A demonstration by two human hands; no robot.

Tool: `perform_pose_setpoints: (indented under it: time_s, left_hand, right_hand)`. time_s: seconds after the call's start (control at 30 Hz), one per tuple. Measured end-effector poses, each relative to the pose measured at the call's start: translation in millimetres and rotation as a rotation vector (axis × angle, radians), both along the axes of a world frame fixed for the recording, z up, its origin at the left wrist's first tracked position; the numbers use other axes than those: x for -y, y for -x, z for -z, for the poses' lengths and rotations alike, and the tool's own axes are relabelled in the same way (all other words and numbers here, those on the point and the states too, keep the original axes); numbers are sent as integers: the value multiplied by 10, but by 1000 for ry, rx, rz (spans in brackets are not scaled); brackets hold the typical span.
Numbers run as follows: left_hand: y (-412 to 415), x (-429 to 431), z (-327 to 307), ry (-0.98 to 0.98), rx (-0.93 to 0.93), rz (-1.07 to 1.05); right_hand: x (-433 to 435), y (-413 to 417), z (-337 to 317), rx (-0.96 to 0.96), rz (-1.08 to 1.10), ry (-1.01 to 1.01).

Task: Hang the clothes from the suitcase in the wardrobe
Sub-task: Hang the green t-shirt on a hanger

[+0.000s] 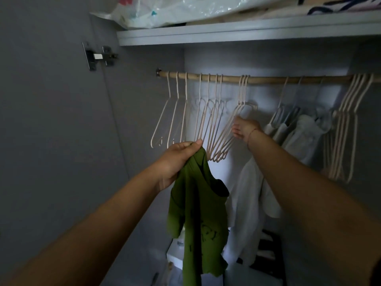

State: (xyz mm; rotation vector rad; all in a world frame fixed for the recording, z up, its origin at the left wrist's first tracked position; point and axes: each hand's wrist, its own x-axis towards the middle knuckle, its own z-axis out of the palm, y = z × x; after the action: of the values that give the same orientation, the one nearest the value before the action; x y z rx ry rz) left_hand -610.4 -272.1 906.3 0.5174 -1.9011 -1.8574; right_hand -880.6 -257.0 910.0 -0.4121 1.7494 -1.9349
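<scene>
The green cotton T-shirt [198, 213] hangs from the left hand [177, 159], fingers curled round its top, below the wooden wardrobe rod [268, 79]. The right hand [246, 129] reaches the pale thin hangers [223, 139] on it; its grip is unclear.

Cream hangers [214, 129] are crowding the wooden rail [268, 79] at left; pale hung garments [299, 137] and another hanger bunch [344, 129] are filling the right. A bare stretch is lying open between them. A shelf [237, 33] is capping the top; a green T-shirt [198, 203] is screening the near left.
</scene>
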Motion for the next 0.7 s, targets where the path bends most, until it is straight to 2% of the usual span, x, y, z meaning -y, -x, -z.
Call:
perform_pose_setpoints:
  time_s: [0.07, 0.2, 0.37, 0.57, 0.7]
  left_hand:
    - [16, 74, 3, -12, -2, -13]
    - [45, 172, 11, -40, 2, -4]
    - [78, 286, 68, -62, 7, 13]
    - [90, 457, 169, -72, 31, -11]
    - [153, 486, 148, -76, 53, -23]
  right_hand:
    - [46, 24, 65, -41, 7, -48]
    - [90, 185, 243, -170, 163, -226]
    - [207, 107, 247, -62, 102, -57]
    - [206, 133, 186, -234, 142, -131]
    - [155, 195, 224, -232, 241, -26]
